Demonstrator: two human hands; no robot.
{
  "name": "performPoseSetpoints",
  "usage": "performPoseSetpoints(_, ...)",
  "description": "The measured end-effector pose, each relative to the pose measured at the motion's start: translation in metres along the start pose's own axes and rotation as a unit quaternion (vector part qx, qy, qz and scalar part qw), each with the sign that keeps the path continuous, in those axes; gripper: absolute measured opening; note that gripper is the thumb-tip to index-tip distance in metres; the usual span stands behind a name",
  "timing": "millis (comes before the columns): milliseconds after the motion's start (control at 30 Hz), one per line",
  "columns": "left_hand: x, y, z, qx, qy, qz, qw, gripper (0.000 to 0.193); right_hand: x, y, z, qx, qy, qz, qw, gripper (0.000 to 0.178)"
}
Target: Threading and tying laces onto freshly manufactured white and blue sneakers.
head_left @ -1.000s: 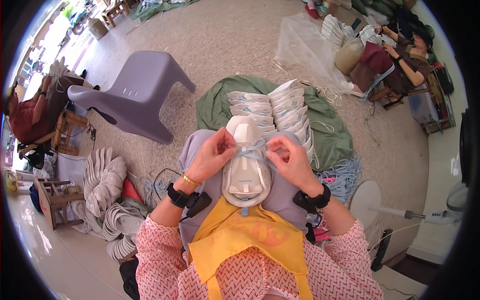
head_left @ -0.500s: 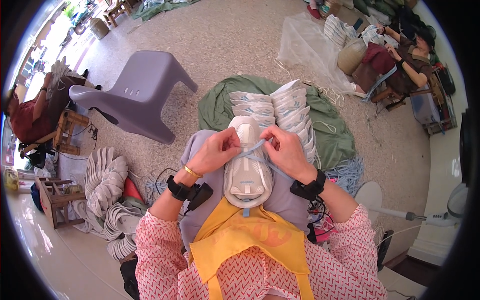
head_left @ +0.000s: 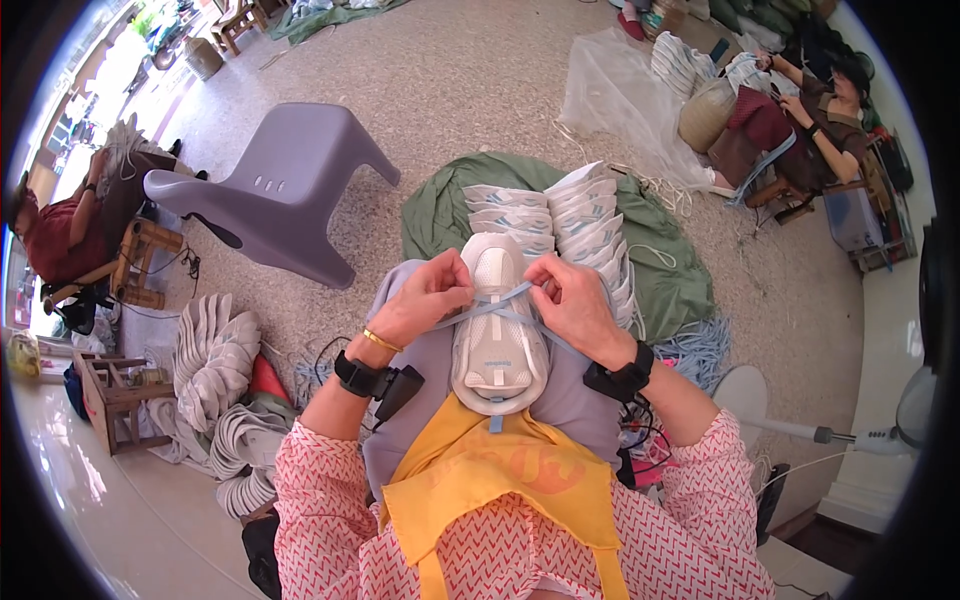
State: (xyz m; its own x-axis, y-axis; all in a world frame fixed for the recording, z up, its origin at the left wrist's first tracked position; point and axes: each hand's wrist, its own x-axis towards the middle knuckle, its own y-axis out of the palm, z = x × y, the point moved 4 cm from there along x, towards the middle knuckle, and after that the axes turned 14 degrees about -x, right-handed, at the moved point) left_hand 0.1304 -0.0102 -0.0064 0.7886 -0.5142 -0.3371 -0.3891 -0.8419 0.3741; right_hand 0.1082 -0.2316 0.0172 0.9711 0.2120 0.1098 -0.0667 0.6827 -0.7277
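Observation:
On my lap lies a white shoe upper [head_left: 497, 355] with mesh panels, its toe pointing away from me and a blue tab at the heel end. A flat pale blue shoelace [head_left: 515, 294] crosses over it near the lace holes. The fingertips of my left hand [head_left: 428, 295] pinch the lace at the upper's left side. At the right side my right hand [head_left: 575, 303] is closed on another stretch of the same lace, which also trails down past that hand. The crossing strands lie between my hands, above the tongue. A yellow apron [head_left: 500, 475] is under the heel end.
Stacked white uppers [head_left: 580, 215] lie ahead on a green cloth [head_left: 455, 190], with blue laces [head_left: 695, 350] to their right. A purple chair [head_left: 290, 180] stands at front left. Grey uppers [head_left: 215, 350] sit by a wooden stool [head_left: 120, 395]. Two people work at the sides.
My left fingertips have shifted slightly left, away from the upper's middle, and a strand of lace now shows below them. My right hand keeps its pinch in nearly the same place.

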Motion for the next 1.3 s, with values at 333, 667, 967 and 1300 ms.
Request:
performPoseSetpoints(333, 0.002, -0.001, 0.005, -0.034, 0.038, -0.019, 0.999, 0.018, -0.003, -0.003, 0.000, 0.030, 0.015, -0.001, 0.999, 0.013)
performPoseSetpoints(667, -0.001, -0.003, 0.019, 0.078, 0.135, -0.059, 0.986, 0.025, -0.031, -0.006, -0.001, 0.028, 0.046, 0.136, 0.989, 0.013)
performPoseSetpoints(967, -0.005, 0.003, 0.020, 0.096, 0.245, -0.138, 0.955, 0.020, -0.032, -0.010, 0.008, 0.127, 0.107, 0.173, 0.971, 0.010)
performPoseSetpoints(1300, -0.003, 0.014, 0.018, 0.190, 0.240, -0.160, 0.939, 0.016, -0.043, 0.002, -0.008, 0.228, 0.181, 0.167, 0.942, 0.010)
